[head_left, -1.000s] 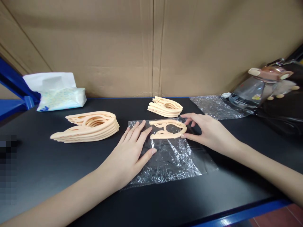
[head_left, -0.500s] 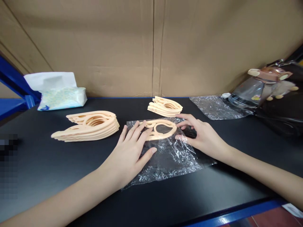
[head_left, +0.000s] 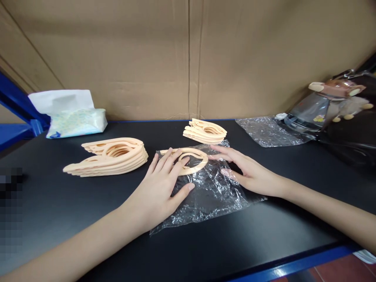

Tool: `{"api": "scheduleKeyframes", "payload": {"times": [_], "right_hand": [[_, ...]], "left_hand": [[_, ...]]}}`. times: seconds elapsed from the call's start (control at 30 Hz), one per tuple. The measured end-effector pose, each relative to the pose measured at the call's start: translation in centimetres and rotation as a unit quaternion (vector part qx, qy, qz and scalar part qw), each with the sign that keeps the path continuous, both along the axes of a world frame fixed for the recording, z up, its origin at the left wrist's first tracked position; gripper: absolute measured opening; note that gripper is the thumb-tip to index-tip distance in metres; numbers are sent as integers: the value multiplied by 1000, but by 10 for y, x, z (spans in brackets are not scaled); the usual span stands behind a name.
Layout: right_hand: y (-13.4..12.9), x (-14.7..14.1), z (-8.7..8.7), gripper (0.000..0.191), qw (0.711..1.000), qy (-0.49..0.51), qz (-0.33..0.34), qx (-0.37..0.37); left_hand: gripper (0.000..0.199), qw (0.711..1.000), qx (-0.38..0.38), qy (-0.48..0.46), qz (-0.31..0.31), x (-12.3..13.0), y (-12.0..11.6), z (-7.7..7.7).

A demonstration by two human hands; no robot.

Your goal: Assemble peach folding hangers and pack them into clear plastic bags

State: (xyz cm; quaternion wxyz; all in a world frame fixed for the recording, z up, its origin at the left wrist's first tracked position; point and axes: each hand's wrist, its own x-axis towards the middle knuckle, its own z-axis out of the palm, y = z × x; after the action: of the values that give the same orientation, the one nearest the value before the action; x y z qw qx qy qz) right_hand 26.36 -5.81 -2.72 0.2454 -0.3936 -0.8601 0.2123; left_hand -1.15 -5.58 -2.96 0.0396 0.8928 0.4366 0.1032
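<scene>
A beige plastic folding hanger (head_left: 201,166) lies in a clear plastic bag (head_left: 202,196) on the black table. My left hand (head_left: 164,186) rests palm down over the bag's left part, fingers spread, covering one end of the hanger. On the other side, my right hand (head_left: 246,168) touches the bag with its fingers apart, the fingertips close to the hanger's rounded end. Whether those fingertips are under the film or on top I cannot tell. To the left lies a larger stack of similar hangers (head_left: 129,166), and behind the bag a smaller stack (head_left: 211,136).
A pack of tissues (head_left: 78,123) stands at the back left. Another clear bag (head_left: 264,132) lies at the back right, beside a transparent bottle with a brown animal-shaped top (head_left: 311,111) and a dark bag. Cardboard (head_left: 141,58) walls off the table's rear.
The hanger has slid left inside the bag, farther under my left hand. My right hand's fingers have moved left along with it. My left hand stays in place.
</scene>
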Motion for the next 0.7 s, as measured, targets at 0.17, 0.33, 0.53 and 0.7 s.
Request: {"api": "scheduleKeyframes", "payload": {"times": [0.17, 0.33, 0.53, 0.7], "right_hand": [[-1, 0, 2, 60, 1000, -20, 6, -6], [0, 1, 6, 56, 1000, -11, 6, -3], [-3, 2, 12, 53, 1000, -6, 7, -26], [-4, 0, 16, 50, 1000, 12, 0, -28]], "left_hand": [[72, 1000, 0, -9, 16, -1, 3, 0], [77, 999, 2, -40, 9, -2, 9, 3], [73, 997, 2, -73, 2, -5, 17, 8], [75, 996, 0, -87, 2, -7, 19, 7]]}}
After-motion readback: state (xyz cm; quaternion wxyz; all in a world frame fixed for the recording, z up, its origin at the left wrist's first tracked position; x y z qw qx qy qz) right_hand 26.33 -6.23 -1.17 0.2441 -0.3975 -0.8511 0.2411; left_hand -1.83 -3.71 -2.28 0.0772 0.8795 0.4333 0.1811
